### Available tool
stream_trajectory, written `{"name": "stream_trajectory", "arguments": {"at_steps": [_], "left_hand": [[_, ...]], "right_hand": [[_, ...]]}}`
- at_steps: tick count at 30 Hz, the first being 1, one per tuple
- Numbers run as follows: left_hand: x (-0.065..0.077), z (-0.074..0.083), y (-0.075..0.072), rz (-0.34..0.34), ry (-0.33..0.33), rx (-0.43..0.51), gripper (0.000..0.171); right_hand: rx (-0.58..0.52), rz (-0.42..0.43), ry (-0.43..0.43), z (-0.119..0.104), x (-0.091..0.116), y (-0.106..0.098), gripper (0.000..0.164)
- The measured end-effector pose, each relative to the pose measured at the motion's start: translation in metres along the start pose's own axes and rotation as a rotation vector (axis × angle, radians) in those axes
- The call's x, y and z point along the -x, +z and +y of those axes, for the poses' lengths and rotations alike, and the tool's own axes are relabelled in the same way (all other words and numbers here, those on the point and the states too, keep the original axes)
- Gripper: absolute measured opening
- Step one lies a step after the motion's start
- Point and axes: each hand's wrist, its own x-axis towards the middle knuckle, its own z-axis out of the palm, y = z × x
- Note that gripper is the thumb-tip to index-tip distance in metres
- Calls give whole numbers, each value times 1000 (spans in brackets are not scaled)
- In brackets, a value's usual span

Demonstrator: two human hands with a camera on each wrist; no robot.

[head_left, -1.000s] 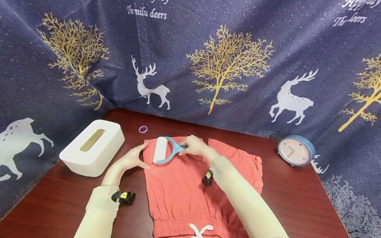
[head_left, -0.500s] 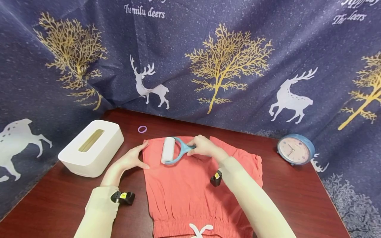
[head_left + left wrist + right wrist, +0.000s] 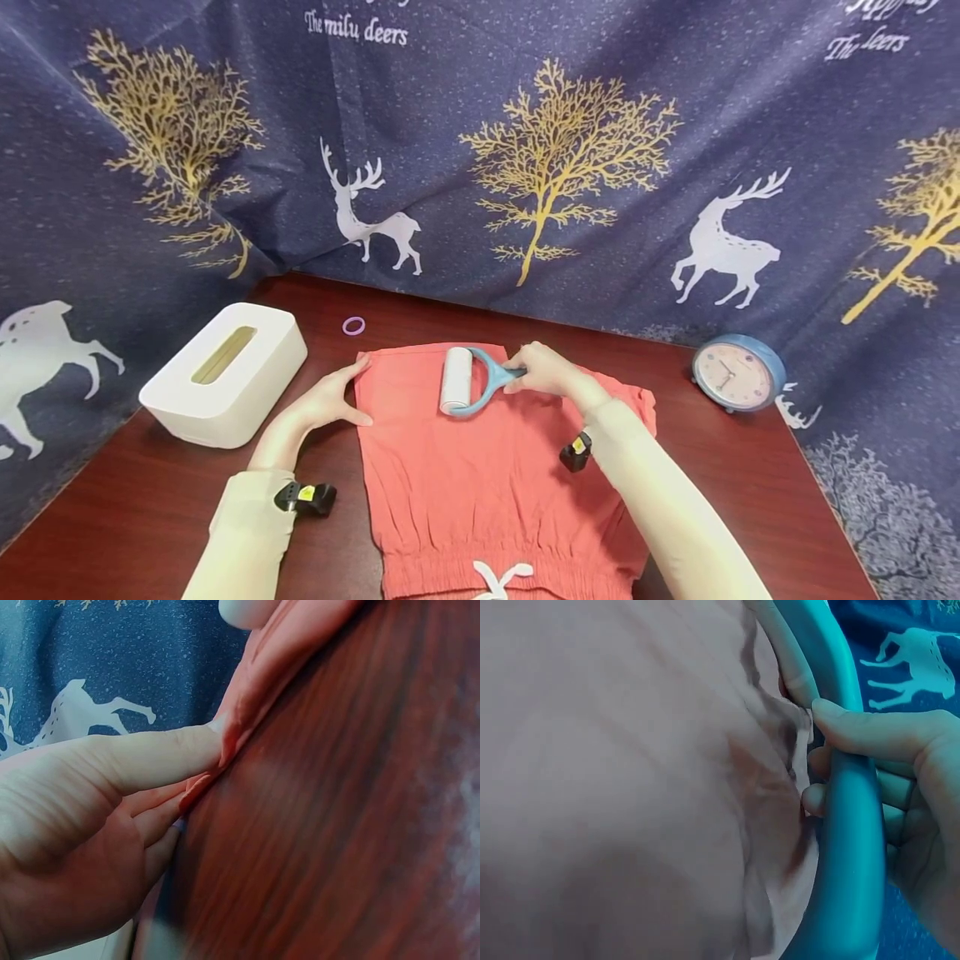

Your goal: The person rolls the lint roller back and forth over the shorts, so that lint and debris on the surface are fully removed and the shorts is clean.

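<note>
Coral-red shorts [image 3: 442,475] lie flat on the dark wooden table, their waistband with a white drawstring [image 3: 497,579] toward me. My right hand [image 3: 551,371] grips the blue handle of a lint roller [image 3: 456,379], whose white roll lies over the upper part of the left leg. In the right wrist view, fingers and thumb wrap the handle [image 3: 853,847]. My left hand [image 3: 326,402] rests at the shorts' left edge, thumb and fingers spread and extended. The left wrist view shows the thumb [image 3: 172,756] touching the cloth's edge [image 3: 236,724], with the other fingers beneath it in that view.
A white tissue box [image 3: 225,375] stands on the left, and a purple ring [image 3: 353,326] lies behind the shorts. At the right is a blue alarm clock [image 3: 738,373]. A dark blue curtain [image 3: 435,100] with deer and trees hangs behind the table.
The right hand has drawn the lint roller to the right across the shorts, from near the left edge toward the middle. The left hand has stayed on the shorts' edge.
</note>
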Motion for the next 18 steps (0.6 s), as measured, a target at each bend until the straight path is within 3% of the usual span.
{"name": "stream_trajectory", "arguments": {"at_steps": [18], "left_hand": [[0,-2,0,-7,2,23,107]], "right_hand": [[-78,57,28,25,31,2,40]]}}
